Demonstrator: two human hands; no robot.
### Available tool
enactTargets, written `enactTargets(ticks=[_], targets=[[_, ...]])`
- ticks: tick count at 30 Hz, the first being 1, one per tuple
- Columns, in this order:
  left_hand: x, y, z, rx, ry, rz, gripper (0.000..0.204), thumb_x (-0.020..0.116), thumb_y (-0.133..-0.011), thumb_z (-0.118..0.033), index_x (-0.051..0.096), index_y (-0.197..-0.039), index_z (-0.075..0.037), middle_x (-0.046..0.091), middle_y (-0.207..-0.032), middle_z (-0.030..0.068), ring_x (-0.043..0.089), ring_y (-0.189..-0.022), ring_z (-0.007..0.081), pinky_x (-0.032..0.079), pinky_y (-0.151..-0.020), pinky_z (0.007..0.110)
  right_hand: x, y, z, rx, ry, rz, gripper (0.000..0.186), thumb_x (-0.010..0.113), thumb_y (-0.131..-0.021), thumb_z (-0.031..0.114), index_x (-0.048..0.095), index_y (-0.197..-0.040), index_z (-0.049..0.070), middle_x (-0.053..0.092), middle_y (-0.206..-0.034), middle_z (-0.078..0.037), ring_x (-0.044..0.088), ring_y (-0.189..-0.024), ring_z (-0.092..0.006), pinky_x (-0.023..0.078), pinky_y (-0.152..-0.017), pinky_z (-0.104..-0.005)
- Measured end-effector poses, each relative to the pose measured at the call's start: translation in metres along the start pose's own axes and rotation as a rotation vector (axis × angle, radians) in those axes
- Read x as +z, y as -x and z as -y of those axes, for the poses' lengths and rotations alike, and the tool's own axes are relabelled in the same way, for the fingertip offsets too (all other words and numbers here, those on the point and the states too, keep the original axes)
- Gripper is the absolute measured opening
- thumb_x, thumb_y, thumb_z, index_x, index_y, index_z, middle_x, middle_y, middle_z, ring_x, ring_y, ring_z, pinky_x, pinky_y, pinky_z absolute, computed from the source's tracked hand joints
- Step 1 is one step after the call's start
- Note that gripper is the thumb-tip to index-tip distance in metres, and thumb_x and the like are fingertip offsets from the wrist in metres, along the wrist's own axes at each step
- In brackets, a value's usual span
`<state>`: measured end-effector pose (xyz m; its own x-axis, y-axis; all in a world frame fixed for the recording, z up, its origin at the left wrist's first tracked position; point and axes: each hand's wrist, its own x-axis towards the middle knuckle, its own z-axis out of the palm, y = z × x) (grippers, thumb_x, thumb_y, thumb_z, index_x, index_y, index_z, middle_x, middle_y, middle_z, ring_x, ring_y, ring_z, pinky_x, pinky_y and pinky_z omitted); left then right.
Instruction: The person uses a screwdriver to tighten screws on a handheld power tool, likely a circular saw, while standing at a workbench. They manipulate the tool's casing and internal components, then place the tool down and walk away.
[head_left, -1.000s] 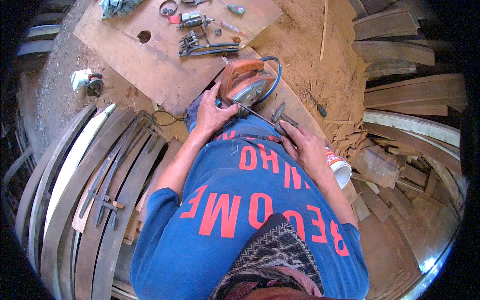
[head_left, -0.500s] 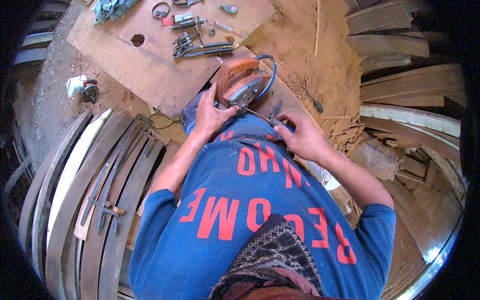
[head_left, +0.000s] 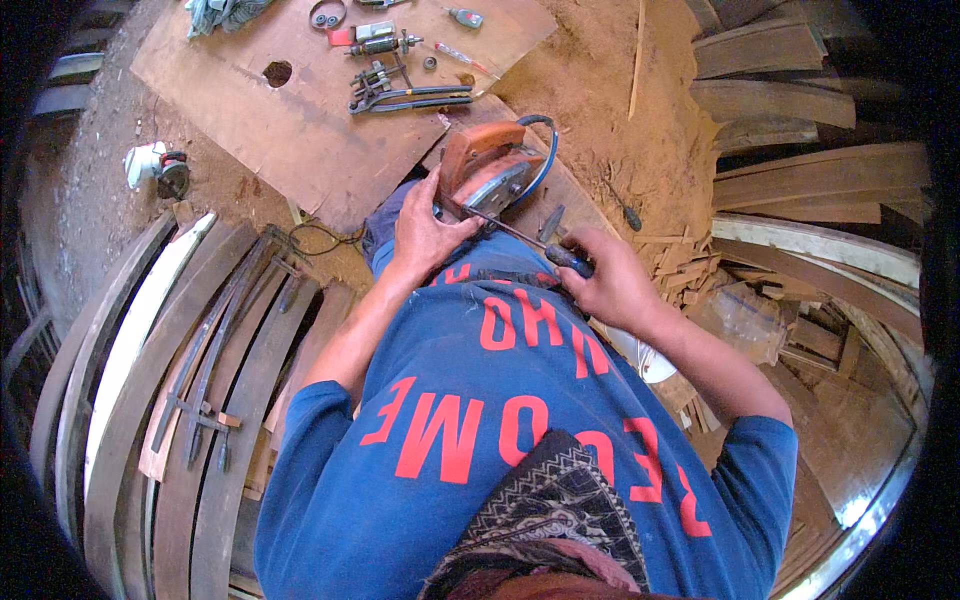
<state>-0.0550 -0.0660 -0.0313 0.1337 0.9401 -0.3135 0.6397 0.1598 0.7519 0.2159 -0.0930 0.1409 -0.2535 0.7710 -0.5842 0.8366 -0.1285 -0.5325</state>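
Right hand (head_left: pixel 612 282) has its fingers closed around the dark handle of a screwdriver (head_left: pixel 570 261), and the shaft slants up-left to the near edge of an orange power tool (head_left: pixel 490 165). That tool sits just beyond the lap. Left hand (head_left: pixel 425 232) is up against its near-left side, thumb close to the screwdriver's far end; can't tell if those fingers are actually gripping. Past it there's a brown board (head_left: pixel 225 110) with black-handled pliers (head_left: pixel 415 104) and a motor part (head_left: pixel 380 45) on it
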Motion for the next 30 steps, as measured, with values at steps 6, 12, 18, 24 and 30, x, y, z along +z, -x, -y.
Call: enactTargets(ticks=[6, 12, 18, 24, 30], targets=[[-0.006, -0.002, -0.009, -0.097, -0.004, 0.091, 0.105, 0.094, -0.07, -0.041, 0.05, -0.156, 0.001, 0.067, -0.137, 0.0293, 0.066, -0.127, 0.0422, 0.052, -0.111, 0.048, 0.011, -0.001, 0.004, 0.052, -0.066, 0.039, 0.031, 0.069, -0.095, 0.022, 0.065, -0.119, 0.002, 0.073, -0.1, -0.02, 0.074, -0.092, -0.0356, 0.059, -0.074, -0.0457], [-0.006, -0.004, -0.007, -0.114, 0.039, 0.112, 0.106, 0.094, -0.07, -0.041, 0.049, -0.156, 0.002, 0.066, -0.137, 0.0298, 0.066, -0.128, 0.0414, 0.052, -0.11, 0.048, 0.004, -0.006, 0.001, 0.229, -0.241, 0.034, 0.035, 0.071, -0.093, 0.023, 0.063, -0.12, 0.0, 0.073, -0.101, -0.022, 0.072, -0.091, -0.0413, 0.058, -0.079, -0.0468], [-0.005, -0.002, -0.007, -0.086, 0.028, 0.082, 0.105, 0.093, -0.07, -0.039, 0.049, -0.156, 0.001, 0.067, -0.137, 0.0295, 0.066, -0.127, 0.0422, 0.053, -0.109, 0.048, 0.008, 0.007, 0.007, -0.107, 0.262, 0.029, 0.039, 0.068, -0.095, 0.022, 0.063, -0.128, 0.001, 0.073, -0.108, -0.022, 0.074, -0.092, -0.0362, 0.059, -0.073, -0.0468], [-0.001, 0.0, -0.007, -0.081, -0.009, 0.042, 0.102, 0.092, -0.071, -0.039, 0.05, -0.155, -0.001, 0.067, -0.135, 0.0291, 0.066, -0.126, 0.0424, 0.053, -0.108, 0.048, -0.016, -0.024, 0.011, 0.51, -0.506, 0.192, 0.034, 0.071, -0.093, 0.019, 0.065, -0.12, -0.001, 0.071, -0.101, -0.021, 0.071, -0.087, -0.035, 0.058, -0.075, -0.0452], [-0.004, 0.0, -0.012, -0.085, 0.031, 0.06, 0.104, 0.093, -0.07, -0.041, 0.05, -0.155, 0.0, 0.067, -0.136, 0.0288, 0.065, -0.127, 0.0426, 0.053, -0.109, 0.048, 0.006, 0.009, -0.002, -0.288, 0.533, -0.014, 0.044, 0.07, -0.093, 0.019, 0.062, -0.132, 0.001, 0.07, -0.111, -0.022, 0.074, -0.092, -0.0321, 0.06, -0.073, -0.047]])
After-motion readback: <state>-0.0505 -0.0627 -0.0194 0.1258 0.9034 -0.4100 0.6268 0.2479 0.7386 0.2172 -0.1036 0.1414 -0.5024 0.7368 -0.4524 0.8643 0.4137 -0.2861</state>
